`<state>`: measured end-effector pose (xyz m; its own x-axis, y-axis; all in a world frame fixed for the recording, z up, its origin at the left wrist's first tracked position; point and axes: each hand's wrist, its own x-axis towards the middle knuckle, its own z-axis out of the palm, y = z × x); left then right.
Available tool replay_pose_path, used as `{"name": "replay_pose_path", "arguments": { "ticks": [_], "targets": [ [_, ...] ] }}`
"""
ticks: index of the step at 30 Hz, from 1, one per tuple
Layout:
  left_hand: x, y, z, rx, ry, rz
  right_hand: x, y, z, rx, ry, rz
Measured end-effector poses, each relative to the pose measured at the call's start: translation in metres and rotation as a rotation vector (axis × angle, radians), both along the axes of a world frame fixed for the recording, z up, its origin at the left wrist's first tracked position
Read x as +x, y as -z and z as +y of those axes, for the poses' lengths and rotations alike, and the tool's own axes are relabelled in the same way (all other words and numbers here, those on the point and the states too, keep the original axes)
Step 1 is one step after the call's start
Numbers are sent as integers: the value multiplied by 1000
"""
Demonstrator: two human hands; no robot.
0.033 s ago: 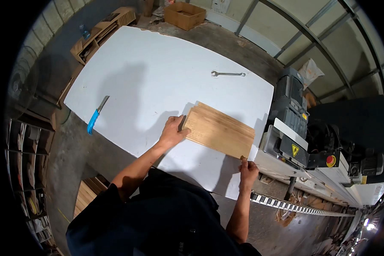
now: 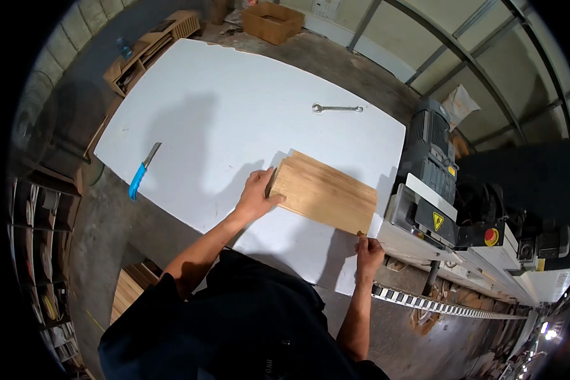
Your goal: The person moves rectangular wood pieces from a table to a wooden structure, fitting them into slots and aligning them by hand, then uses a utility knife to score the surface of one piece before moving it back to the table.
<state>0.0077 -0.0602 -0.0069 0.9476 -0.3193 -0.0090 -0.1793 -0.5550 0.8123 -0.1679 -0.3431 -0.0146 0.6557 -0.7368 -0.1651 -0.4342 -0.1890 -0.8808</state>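
Short wood-grain planks (image 2: 326,195), at least two lying overlapped, rest at a slant on the white tabletop (image 2: 253,95). My left hand (image 2: 258,195) grips their left end, thumb at the near corner and fingers along the end edge. At the near right corner, my right hand (image 2: 368,254) is closed with its fingertips pinching the edge; part of the fingers is hidden. A knife with a blue handle (image 2: 137,182) lies at the table's left edge. Toward the far right of the table lies a metal wrench (image 2: 337,109).
A grey motor and machine (image 2: 427,152) with a red stop button (image 2: 491,237) adjoin the table's right side. A black-and-white toothed strip (image 2: 443,306) runs low at right. Shelves (image 2: 38,247) stand left, a cardboard box (image 2: 272,23) at the back, stacked planks (image 2: 132,288) beside me.
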Motion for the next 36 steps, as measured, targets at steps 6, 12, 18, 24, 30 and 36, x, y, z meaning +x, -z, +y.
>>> {"name": "replay_pose_path", "arguments": {
  "ticks": [6, 12, 18, 24, 30, 36],
  "targets": [
    [8, 2, -10, 234, 340, -440, 9, 23, 20, 383, 42, -110],
    [7, 18, -25, 101, 284, -385, 37, 19, 53, 798, 127, -83],
    [5, 22, -21, -80, 142, -114, 44, 24, 63, 923, 132, -202],
    [-2, 11, -9, 105, 171, -237, -2, 20, 72, 954, 102, -220],
    [-5, 0, -9, 12, 211, -76, -48, -4, 76, 1041, 119, -212],
    [-13, -10, 0, 174, 264, -166, -80, -28, 81, 965, 155, -181]
  ]
}}
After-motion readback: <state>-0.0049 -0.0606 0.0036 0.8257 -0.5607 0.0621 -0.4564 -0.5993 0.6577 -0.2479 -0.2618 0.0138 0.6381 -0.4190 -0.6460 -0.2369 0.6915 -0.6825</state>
